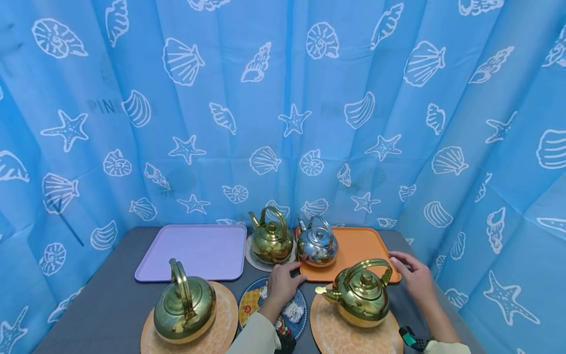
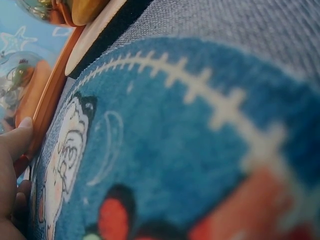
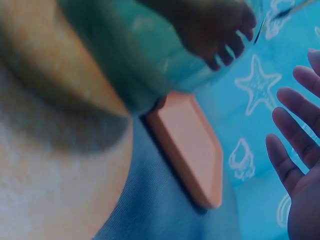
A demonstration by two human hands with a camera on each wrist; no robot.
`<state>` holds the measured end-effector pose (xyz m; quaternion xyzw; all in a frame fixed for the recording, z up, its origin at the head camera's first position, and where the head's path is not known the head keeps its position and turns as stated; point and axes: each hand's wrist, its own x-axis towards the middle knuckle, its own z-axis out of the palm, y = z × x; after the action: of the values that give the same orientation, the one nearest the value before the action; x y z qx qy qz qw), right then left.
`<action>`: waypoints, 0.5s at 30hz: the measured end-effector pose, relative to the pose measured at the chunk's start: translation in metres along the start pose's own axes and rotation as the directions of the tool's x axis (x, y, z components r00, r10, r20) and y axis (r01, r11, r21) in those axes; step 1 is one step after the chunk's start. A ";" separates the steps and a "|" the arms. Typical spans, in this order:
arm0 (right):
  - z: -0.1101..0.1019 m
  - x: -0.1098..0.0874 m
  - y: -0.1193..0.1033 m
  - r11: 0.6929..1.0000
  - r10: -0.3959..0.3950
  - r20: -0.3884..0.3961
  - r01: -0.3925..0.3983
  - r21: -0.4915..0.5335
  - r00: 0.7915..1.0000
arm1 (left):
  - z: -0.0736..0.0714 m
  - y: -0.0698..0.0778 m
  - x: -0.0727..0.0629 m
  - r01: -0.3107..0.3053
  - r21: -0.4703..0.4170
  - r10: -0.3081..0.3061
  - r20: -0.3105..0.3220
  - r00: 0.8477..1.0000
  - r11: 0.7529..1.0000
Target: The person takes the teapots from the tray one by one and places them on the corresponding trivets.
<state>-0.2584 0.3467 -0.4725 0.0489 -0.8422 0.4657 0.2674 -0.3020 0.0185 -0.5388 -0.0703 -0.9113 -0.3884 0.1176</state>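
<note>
In the head view, a silver teapot (image 1: 317, 245) stands on the left part of an orange tray (image 1: 358, 246). My left hand (image 1: 283, 282) is at the tray's near left corner, the thumb and a finger pinching its rim; the remaining fingers are mostly hidden. The left wrist view shows that thumb (image 2: 22, 127) against the orange rim. Beside the tray's right edge is my right hand (image 1: 417, 280), whose fingers spread out holding nothing in the right wrist view. Nearest to it, a gold teapot (image 1: 363, 297) sits on a tan round mat (image 1: 353, 340).
A second gold teapot (image 1: 271, 241) stands on a pale round mat (image 1: 253, 259) left of the silver one. Another gold teapot (image 1: 185, 309) is front left on a tan mat (image 1: 227, 312). A lilac tray (image 1: 194, 250) lies back left; a blue cartoon mat (image 1: 298, 302) lies under my left forearm.
</note>
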 end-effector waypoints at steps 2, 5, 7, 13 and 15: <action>0.000 0.000 0.005 0.999 0.041 -0.003 -0.042 -0.035 0.999 | 0.001 0.000 0.000 -0.001 0.000 0.001 -0.004 1.000 1.000; 0.000 0.000 0.015 0.994 0.082 -0.016 -0.083 -0.073 0.996 | 0.002 -0.001 0.001 0.006 0.002 -0.006 0.006 1.000 1.000; 0.001 0.000 0.021 0.990 0.111 -0.024 -0.113 -0.081 0.994 | 0.003 -0.002 0.001 0.011 0.005 -0.011 0.016 1.000 1.000; 0.004 0.002 0.034 0.960 0.245 -0.018 -0.245 -0.139 0.969 | 0.001 -0.001 0.001 0.016 0.002 -0.016 0.022 1.000 1.000; 0.005 0.002 0.038 0.946 0.281 -0.012 -0.279 -0.166 0.960 | 0.001 -0.001 0.001 0.012 0.002 -0.012 0.019 1.000 1.000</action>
<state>-0.2745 0.3647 -0.5029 -0.0907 -0.8780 0.4269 0.1966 -0.3033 0.0185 -0.5399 -0.0683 -0.9132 -0.3875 0.1064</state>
